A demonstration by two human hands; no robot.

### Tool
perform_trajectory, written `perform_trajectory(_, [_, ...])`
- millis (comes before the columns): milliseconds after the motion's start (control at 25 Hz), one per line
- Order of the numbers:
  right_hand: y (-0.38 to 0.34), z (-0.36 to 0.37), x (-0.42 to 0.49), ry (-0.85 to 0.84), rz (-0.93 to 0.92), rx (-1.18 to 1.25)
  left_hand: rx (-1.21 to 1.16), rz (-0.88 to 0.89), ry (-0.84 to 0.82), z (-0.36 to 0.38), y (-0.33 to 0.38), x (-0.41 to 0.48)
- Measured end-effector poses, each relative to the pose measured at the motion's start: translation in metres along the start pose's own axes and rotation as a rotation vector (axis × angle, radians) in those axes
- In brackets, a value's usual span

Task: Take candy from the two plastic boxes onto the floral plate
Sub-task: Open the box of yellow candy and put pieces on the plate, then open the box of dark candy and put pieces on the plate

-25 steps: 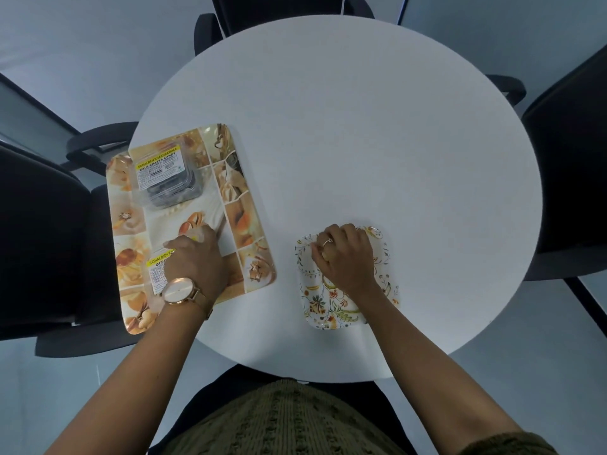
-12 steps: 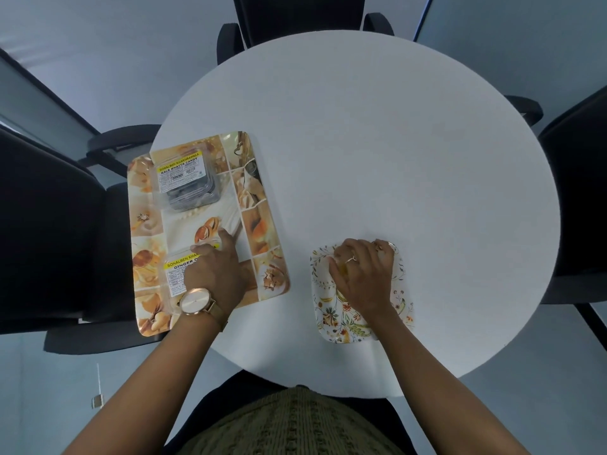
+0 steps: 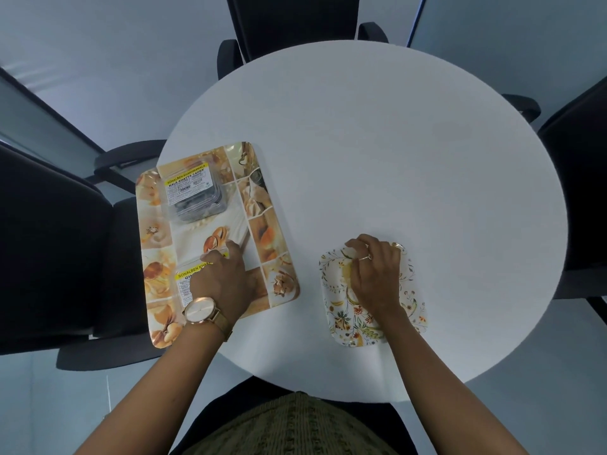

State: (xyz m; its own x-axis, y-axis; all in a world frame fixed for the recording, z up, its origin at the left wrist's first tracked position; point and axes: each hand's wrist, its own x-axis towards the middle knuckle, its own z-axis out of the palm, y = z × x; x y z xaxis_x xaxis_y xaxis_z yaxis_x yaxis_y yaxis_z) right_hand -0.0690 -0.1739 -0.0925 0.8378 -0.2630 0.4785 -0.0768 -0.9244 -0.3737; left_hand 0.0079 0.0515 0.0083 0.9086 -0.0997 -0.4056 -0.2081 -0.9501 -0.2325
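The floral plate (image 3: 348,326) lies on the white round table (image 3: 394,159), near its front edge. My right hand (image 3: 374,280) hovers low over the plate's far half, fingers curled down onto a pale yellow candy (image 3: 345,273). To the left, a patterned orange tray (image 3: 266,238) carries both plastic boxes. The far box (image 3: 193,195) is shut, labelled kala khatta candy, with dark pieces inside. My left hand (image 3: 226,284), with a watch on its wrist, grips the near box (image 3: 189,280), labelled ginger; the hand hides most of it, so I cannot tell whether its lid is up.
Black office chairs ring the table: one at the far side (image 3: 295,24), one at the left (image 3: 49,241), one at the right (image 3: 581,192). The tray overhangs the table's left edge. Bare white tabletop spreads beyond the plate and tray.
My head has shifted, so everything sits lower and further right in view. My right hand's fingers have spread a little over the plate, showing more yellow candy. My left hand stays on the ginger box.
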Motion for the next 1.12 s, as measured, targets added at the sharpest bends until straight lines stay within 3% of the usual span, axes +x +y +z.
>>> perform_trajectory(160, [-0.002, -0.009, 0.008, -0.051, 0.043, -0.079, -0.019, 0.002, 0.066, -0.005, -0.008, 0.0])
perform_trajectory(360, [-0.03, -0.013, 0.038, -0.081, 0.049, -0.087, -0.148, -0.052, 0.317, -0.03, -0.025, 0.047])
perform_trajectory(560, [-0.089, 0.004, 0.089, -0.149, -0.067, 0.032, -0.324, -0.121, 0.153, -0.05, -0.032, 0.117])
perform_trajectory(800, [-0.148, 0.038, 0.138, -0.211, -0.12, 0.168, -0.564, -0.161, 0.095, -0.076, -0.065, 0.14])
perform_trajectory(920, [-0.169, 0.065, 0.158, -0.339, -0.143, 0.232, -0.673, -0.179, 0.18, -0.086, -0.093, 0.127])
perform_trajectory(1120, [-0.214, 0.12, 0.182, -0.794, -0.325, 0.317, -0.766, -0.239, 0.183, -0.077, -0.161, 0.118])
